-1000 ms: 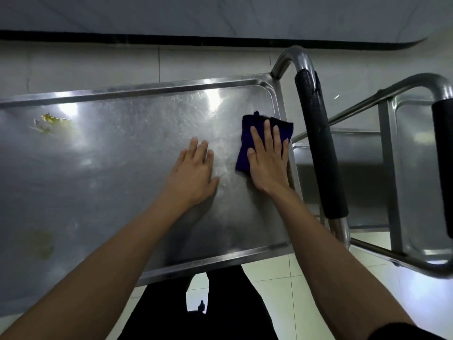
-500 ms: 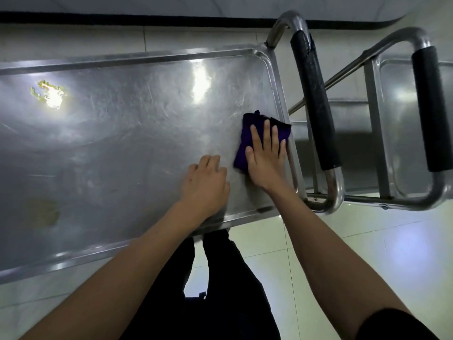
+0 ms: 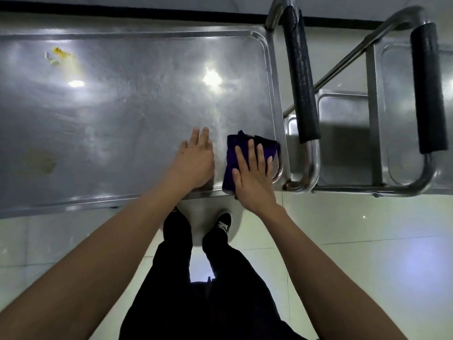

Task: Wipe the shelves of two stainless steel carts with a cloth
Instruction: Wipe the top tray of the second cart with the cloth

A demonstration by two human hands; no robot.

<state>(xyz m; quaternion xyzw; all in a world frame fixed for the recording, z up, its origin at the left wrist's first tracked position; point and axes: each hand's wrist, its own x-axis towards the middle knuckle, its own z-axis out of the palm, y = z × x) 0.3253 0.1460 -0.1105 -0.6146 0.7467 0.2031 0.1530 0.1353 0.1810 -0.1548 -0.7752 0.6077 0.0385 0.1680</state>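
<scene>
Cloth (image 3: 245, 153): soft, limp, light; lies in top shelf (image 3: 147, 106) near corner, beside handle (image 3: 300, 77). Right hand (image 3: 253, 176) presses it flat, fingers (image 3: 252, 153) straight. Left hand (image 3: 193, 160) rests flat just beside cloth, holding nothing. Best handled by palm pressure.

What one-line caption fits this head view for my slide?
Right hand presses a dark blue cloth flat at the cart shelf's near right corner; left hand rests open beside it.
</scene>
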